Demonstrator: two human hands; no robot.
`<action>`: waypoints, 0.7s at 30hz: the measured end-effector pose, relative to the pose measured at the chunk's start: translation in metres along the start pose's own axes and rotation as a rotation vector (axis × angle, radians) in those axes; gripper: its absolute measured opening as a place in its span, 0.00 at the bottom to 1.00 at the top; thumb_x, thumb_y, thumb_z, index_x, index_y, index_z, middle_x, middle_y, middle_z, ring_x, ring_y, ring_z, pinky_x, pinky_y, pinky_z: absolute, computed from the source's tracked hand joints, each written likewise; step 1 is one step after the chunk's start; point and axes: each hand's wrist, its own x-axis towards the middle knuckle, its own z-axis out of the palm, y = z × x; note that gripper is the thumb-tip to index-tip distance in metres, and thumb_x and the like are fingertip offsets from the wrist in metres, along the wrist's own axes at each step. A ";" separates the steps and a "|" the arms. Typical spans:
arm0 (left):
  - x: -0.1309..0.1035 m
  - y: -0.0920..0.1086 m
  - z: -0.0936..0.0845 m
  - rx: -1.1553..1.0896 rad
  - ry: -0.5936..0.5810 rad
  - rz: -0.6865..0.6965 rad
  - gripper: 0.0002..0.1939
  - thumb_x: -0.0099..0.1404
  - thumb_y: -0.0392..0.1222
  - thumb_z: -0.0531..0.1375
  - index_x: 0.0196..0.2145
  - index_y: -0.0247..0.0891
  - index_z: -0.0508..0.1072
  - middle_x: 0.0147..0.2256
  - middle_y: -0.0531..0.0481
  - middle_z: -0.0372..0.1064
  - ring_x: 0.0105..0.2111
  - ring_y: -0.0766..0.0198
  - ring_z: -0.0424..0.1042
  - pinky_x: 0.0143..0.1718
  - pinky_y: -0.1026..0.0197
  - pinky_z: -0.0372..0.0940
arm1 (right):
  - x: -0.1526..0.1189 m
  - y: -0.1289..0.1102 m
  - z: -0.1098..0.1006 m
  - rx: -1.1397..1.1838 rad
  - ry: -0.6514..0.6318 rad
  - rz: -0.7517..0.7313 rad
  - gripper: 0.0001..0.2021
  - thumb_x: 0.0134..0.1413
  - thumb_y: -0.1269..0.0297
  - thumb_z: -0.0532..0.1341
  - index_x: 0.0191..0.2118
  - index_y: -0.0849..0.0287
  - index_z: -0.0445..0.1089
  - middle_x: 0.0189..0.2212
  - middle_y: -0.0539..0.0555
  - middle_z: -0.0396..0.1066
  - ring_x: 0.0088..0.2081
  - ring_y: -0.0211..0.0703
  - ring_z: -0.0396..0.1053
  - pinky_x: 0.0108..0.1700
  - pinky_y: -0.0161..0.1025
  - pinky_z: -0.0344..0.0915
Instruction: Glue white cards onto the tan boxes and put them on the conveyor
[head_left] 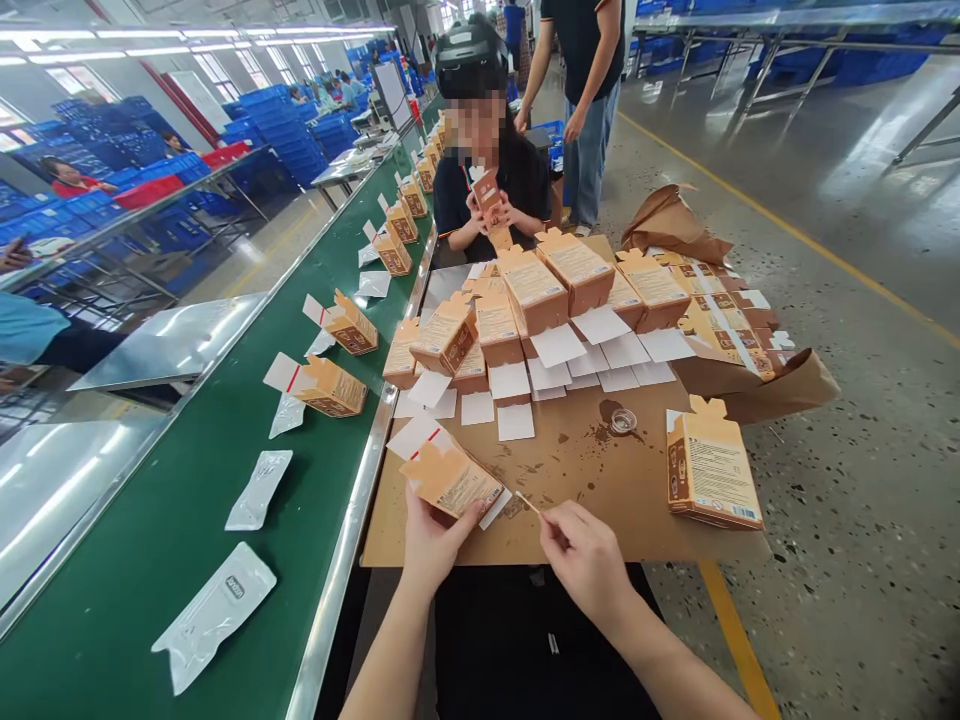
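Note:
My left hand [439, 540] is closed around an orange-brown printed carton [454, 478], tilted above the cardboard-topped table [577, 500]. A white flap sticks out at its upper left, and another white flap shows at its lower right end. Between the fingertips of my right hand [581, 550] is a thin cotton swab [527, 501], its white tip pointing at the carton's lower right end, a small gap apart. A small clear dish [622, 421] sits beyond, with dark wet spots around it. One more carton [716, 465] stands at the table's right.
Several similar cartons [534, 285] are piled across the table's far half, white flaps toward me. Along the left runs a green conveyor [187, 480] carrying silver pouches [217, 610] and open cartons [322, 385]. Brown wrapping paper [780, 390] lies at right. A person [491, 150] sits opposite, holding a carton.

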 end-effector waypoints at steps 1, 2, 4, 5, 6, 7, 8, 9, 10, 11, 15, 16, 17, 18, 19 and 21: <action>-0.004 -0.003 0.000 0.062 -0.001 0.020 0.47 0.48 0.59 0.92 0.58 0.47 0.77 0.57 0.35 0.86 0.64 0.31 0.86 0.69 0.34 0.79 | -0.005 0.006 -0.006 0.036 0.034 0.010 0.22 0.84 0.71 0.55 0.36 0.47 0.78 0.30 0.47 0.80 0.29 0.42 0.82 0.37 0.36 0.82; -0.007 -0.008 0.000 0.128 -0.005 0.032 0.46 0.49 0.60 0.91 0.58 0.48 0.76 0.57 0.35 0.85 0.63 0.30 0.86 0.67 0.33 0.79 | -0.010 0.011 -0.012 0.077 0.068 0.023 0.21 0.84 0.69 0.57 0.37 0.46 0.80 0.30 0.48 0.80 0.29 0.43 0.82 0.36 0.37 0.82; -0.011 -0.017 0.000 0.246 -0.023 0.034 0.43 0.50 0.60 0.90 0.55 0.51 0.75 0.55 0.37 0.85 0.59 0.31 0.87 0.61 0.35 0.81 | -0.019 0.018 -0.023 0.156 0.126 0.061 0.17 0.83 0.66 0.60 0.39 0.45 0.81 0.29 0.49 0.80 0.28 0.45 0.81 0.34 0.39 0.83; -0.012 -0.021 0.000 0.288 -0.032 0.033 0.42 0.51 0.60 0.90 0.54 0.52 0.74 0.53 0.38 0.85 0.57 0.31 0.87 0.58 0.37 0.81 | -0.022 0.019 -0.027 0.190 0.149 0.084 0.16 0.83 0.65 0.61 0.39 0.45 0.82 0.29 0.49 0.79 0.27 0.46 0.81 0.33 0.40 0.83; -0.011 -0.024 -0.001 0.321 -0.032 0.038 0.42 0.50 0.60 0.90 0.53 0.53 0.72 0.52 0.39 0.85 0.55 0.32 0.88 0.55 0.38 0.82 | -0.024 0.019 -0.031 0.223 0.167 0.106 0.15 0.82 0.64 0.62 0.39 0.44 0.82 0.28 0.49 0.79 0.26 0.46 0.80 0.32 0.40 0.82; -0.009 -0.025 -0.003 0.349 -0.019 0.053 0.42 0.50 0.60 0.89 0.52 0.53 0.71 0.50 0.40 0.84 0.54 0.32 0.88 0.53 0.39 0.82 | -0.025 0.019 -0.033 0.252 0.180 0.121 0.15 0.82 0.63 0.63 0.39 0.44 0.81 0.28 0.49 0.79 0.26 0.46 0.80 0.31 0.41 0.82; -0.005 -0.025 -0.008 0.373 0.010 0.076 0.42 0.50 0.61 0.89 0.51 0.53 0.70 0.49 0.40 0.84 0.54 0.31 0.88 0.53 0.38 0.82 | -0.026 0.017 -0.034 0.278 0.187 0.130 0.14 0.81 0.62 0.64 0.39 0.44 0.81 0.28 0.49 0.78 0.26 0.47 0.79 0.30 0.41 0.81; 0.001 -0.024 -0.015 0.397 0.057 0.101 0.43 0.50 0.62 0.88 0.52 0.54 0.70 0.50 0.40 0.84 0.55 0.30 0.87 0.54 0.36 0.81 | -0.026 0.016 -0.035 0.300 0.192 0.134 0.13 0.80 0.62 0.65 0.39 0.43 0.81 0.27 0.49 0.78 0.25 0.47 0.79 0.29 0.42 0.81; 0.007 -0.021 -0.026 0.420 0.121 0.117 0.44 0.50 0.63 0.88 0.52 0.54 0.69 0.50 0.41 0.84 0.56 0.28 0.87 0.56 0.35 0.81 | -0.025 0.015 -0.035 0.318 0.198 0.134 0.12 0.79 0.62 0.66 0.38 0.43 0.81 0.27 0.49 0.78 0.24 0.48 0.78 0.28 0.43 0.81; 0.015 -0.017 -0.041 0.444 0.197 0.120 0.44 0.49 0.64 0.88 0.52 0.55 0.67 0.50 0.42 0.84 0.58 0.27 0.86 0.59 0.33 0.80 | -0.025 0.015 -0.036 0.334 0.206 0.131 0.11 0.77 0.61 0.67 0.38 0.42 0.81 0.26 0.49 0.78 0.24 0.49 0.78 0.27 0.44 0.81; 0.042 -0.004 -0.119 0.505 0.498 0.045 0.48 0.45 0.62 0.87 0.50 0.55 0.61 0.49 0.45 0.80 0.61 0.25 0.84 0.65 0.28 0.78 | -0.024 0.020 -0.035 0.386 0.270 0.101 0.08 0.71 0.60 0.71 0.36 0.40 0.80 0.24 0.47 0.76 0.20 0.51 0.75 0.22 0.46 0.78; 0.047 -0.003 -0.137 0.505 0.549 0.034 0.48 0.45 0.62 0.87 0.50 0.55 0.60 0.49 0.45 0.79 0.61 0.26 0.84 0.66 0.27 0.77 | -0.024 0.021 -0.034 0.396 0.285 0.090 0.08 0.71 0.60 0.71 0.36 0.40 0.80 0.23 0.47 0.75 0.20 0.51 0.74 0.21 0.45 0.77; 0.053 -0.003 -0.152 0.501 0.590 0.033 0.48 0.45 0.61 0.86 0.50 0.54 0.60 0.50 0.45 0.78 0.62 0.27 0.83 0.68 0.27 0.76 | -0.023 0.022 -0.033 0.406 0.291 0.080 0.08 0.70 0.60 0.72 0.36 0.40 0.80 0.23 0.47 0.75 0.19 0.51 0.73 0.21 0.45 0.75; 0.059 -0.004 -0.163 0.497 0.619 0.038 0.47 0.46 0.61 0.86 0.51 0.54 0.60 0.51 0.45 0.76 0.62 0.28 0.83 0.69 0.26 0.76 | -0.022 0.023 -0.031 0.414 0.287 0.071 0.08 0.70 0.61 0.72 0.36 0.40 0.80 0.23 0.47 0.74 0.19 0.51 0.72 0.20 0.45 0.75; 0.065 -0.006 -0.171 0.496 0.626 0.045 0.47 0.46 0.60 0.86 0.51 0.53 0.61 0.52 0.45 0.75 0.62 0.29 0.83 0.70 0.27 0.76 | -0.021 0.022 -0.029 0.422 0.275 0.066 0.08 0.70 0.61 0.72 0.36 0.40 0.81 0.23 0.47 0.74 0.19 0.51 0.72 0.20 0.45 0.75; 0.079 -0.009 -0.176 0.497 0.623 0.062 0.45 0.47 0.57 0.85 0.53 0.52 0.63 0.54 0.45 0.72 0.62 0.32 0.82 0.71 0.27 0.76 | -0.016 0.018 -0.026 0.439 0.235 0.057 0.08 0.69 0.61 0.72 0.36 0.40 0.82 0.23 0.48 0.75 0.19 0.52 0.74 0.20 0.45 0.76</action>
